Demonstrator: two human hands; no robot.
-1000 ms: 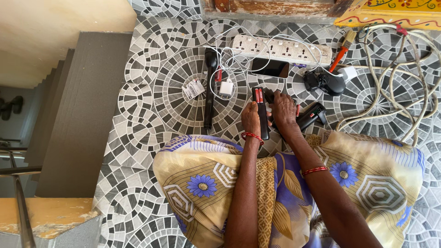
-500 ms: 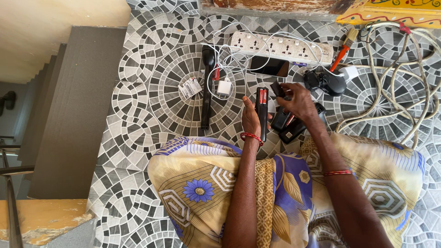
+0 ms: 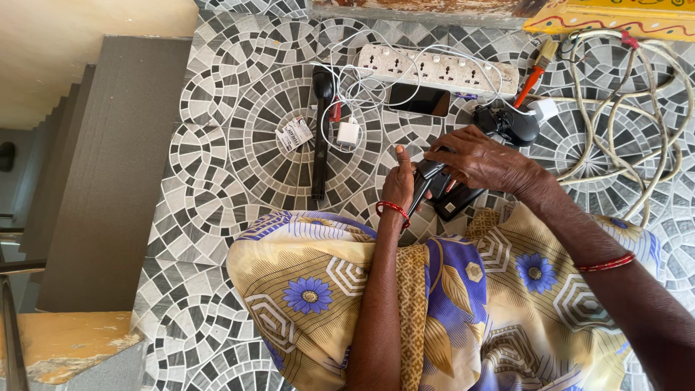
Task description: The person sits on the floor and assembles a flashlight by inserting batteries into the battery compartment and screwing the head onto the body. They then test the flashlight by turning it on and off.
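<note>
Head view: two hands (left, right) grip one black tool.

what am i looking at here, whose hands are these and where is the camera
There is no machine here: a person wears a camera on the head, so you look down at that person's own arms and lap. The left hand and right hand together hold a slim black device over the patterned tile floor. On the floor lie a white power strip, a dark phone, a long black torch-like tool, a small white charger, an orange screwdriver and coiled pale cable.
</note>
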